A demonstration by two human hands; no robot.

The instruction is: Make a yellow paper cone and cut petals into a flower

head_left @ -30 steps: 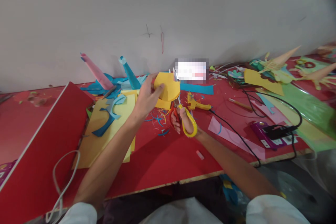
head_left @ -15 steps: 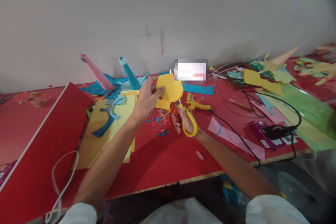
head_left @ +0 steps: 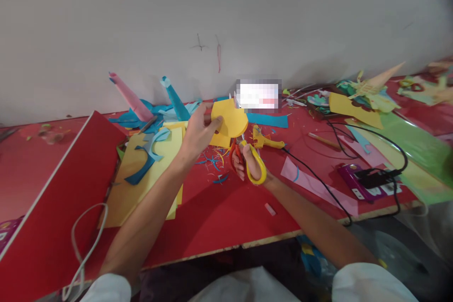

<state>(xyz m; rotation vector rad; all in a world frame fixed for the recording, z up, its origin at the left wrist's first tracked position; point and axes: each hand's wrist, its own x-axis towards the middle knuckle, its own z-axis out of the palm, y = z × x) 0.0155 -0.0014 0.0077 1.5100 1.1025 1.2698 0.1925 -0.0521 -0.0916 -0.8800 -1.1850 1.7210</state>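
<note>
A yellow paper piece (head_left: 231, 118) with a rounded right edge is pinched between the thumb and fingers of my left hand (head_left: 201, 130). It looks like more than one layer. My right hand (head_left: 245, 163) is wrapped round scissors (head_left: 261, 170) with one yellow and one red handle. Their blades point up at the paper's lower right edge and partly hide behind it. Below the paper, thin blue and yellow paper scraps (head_left: 214, 161) lie on the red table (head_left: 226, 219). A yellow glue gun (head_left: 269, 143) rests just right of the scissors.
Yellow sheets (head_left: 141, 198) with blue curved offcuts lie left, beside a red upright board (head_left: 71, 188). Pink (head_left: 130, 96) and blue paper cones (head_left: 175, 99) stand behind. At right are a pink strip (head_left: 318, 186), a purple box (head_left: 364, 184) with black cables, and a pencil (head_left: 323, 141).
Hardly anything differs. Both hands, the yellow paper and the scissors stay in nearly the same place; the view has shifted very slightly.
</note>
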